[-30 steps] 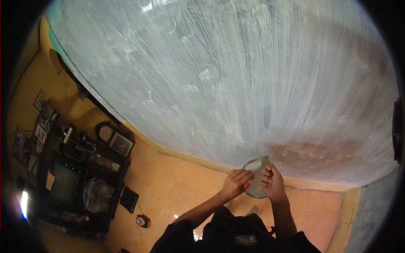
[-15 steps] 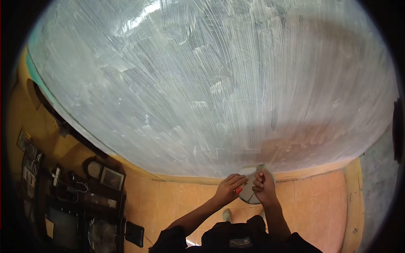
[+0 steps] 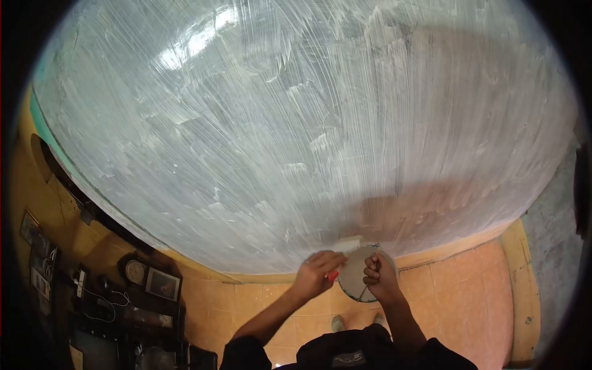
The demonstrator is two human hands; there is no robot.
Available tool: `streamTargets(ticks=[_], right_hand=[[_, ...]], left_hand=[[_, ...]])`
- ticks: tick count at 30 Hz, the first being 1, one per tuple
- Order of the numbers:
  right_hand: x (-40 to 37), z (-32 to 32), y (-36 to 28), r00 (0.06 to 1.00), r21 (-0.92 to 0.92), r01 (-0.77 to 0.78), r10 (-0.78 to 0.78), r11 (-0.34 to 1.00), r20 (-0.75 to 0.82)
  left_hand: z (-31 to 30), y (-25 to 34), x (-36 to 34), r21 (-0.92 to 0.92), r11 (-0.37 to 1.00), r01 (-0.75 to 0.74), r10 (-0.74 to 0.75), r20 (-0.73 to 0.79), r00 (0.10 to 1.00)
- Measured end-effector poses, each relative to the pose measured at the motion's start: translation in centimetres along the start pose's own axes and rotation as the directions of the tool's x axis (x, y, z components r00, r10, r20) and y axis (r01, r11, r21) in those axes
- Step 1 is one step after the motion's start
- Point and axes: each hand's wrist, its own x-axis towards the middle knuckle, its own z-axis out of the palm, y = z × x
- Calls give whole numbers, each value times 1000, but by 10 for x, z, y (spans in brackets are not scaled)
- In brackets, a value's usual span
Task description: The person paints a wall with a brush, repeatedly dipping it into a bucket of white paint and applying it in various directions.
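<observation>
Knife at the pail, close to the skimmed wall
Left hand fisted round the red knife handle, blade at the pail rim; right hand clenched on its wire handle. A tilt on that thin wire could likely spill putty onto the floor

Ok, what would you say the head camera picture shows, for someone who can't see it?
Two hands work under a wide surface smeared with streaky white plaster: the right hand grips a round pan by its handle, and the left hand holds a red-handled scraper at its rim. Orange floor tiles lie below.
</observation>
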Motion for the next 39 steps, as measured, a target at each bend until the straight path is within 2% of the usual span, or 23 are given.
streamTargets(ticks=[2, 3, 6, 11, 15, 18, 20, 21, 23, 24, 26, 27, 29, 31, 33, 35, 37, 39], right_hand=[[-1, 1, -5, 1000, -16, -6, 6, 1000, 8], [-2, 2, -7, 1000, -30, 6, -6, 1000, 15], [-2, 0, -13, 1000, -38, 20, -19, 999, 17], [0, -15, -21, 1000, -15, -10, 10, 1000, 15], [-1, -28, -29, 1000, -11, -27, 27, 1000, -2], [-1, -36, -37, 999, -3, -51, 51, 999, 3], [-1, -40, -41, 998, 0, -69, 69, 998, -3], [0, -43, -43, 997, -6, -71, 71, 997, 4], [-1, -48, -47, 997, -14, -78, 78, 997, 12], [-1, -51, -50, 998, -33, -69, 69, 997, 7], [0, -53, -54, 998, -49, -63, 63, 997, 3], [-1, -54, -58, 999, -58, -50, 49, 997, -15], [-3, -57, -61, 998, -70, -49, 46, 996, -38], [-1, -61, -66, 998, -51, -50, 48, 997, -36], [-3, -61, -71, 997, -64, -56, 53, 996, -48], [-4, -64, -73, 997, -73, -61, 56, 995, -60], [-4, -69, -78, 997, -84, -57, 53, 995, -47], [-7, -72, -82, 997, -90, -62, 58, 994, -47]], left_hand=[[-28, -1, 29, 64, 993, -99, 101, -31, 994], [-49, 0, 48, 111, 983, -144, 142, 23, 990], [-104, 30, 108, 127, 986, -112, 112, 9, 994], [-150, 62, 188, 264, 932, -248, 266, -33, 963], [-174, 72, 237, 407, 877, -256, 303, -55, 951], [-193, 76, 260, 412, 866, -285, 362, -121, 924], [-207, 89, 269, 499, 783, -372, 512, -176, 841], [-212, 96, 271, 518, 792, -323, 492, -228, 840], [-214, 105, 271, 653, 700, -289, 555, -243, 795], [-210, 105, 270, 655, 699, -285, 552, -242, 798], [-195, 100, 265, 711, 629, -314, 657, -271, 703], [-184, 88, 262, 727, 611, -313, 671, -266, 692], [-155, 69, 245, 766, 576, -284, 643, -211, 736], [-119, 34, 216, 864, 427, -267, 645, -83, 760], [-72, -1, 181, 841, 440, -315, 686, -89, 722], [-21, -24, 142, 773, 524, -358, 655, -97, 750], [27, -41, 100, 745, 567, -350, 596, -77, 799], [74, -59, 56, 628, 700, -341, 457, -27, 889]])
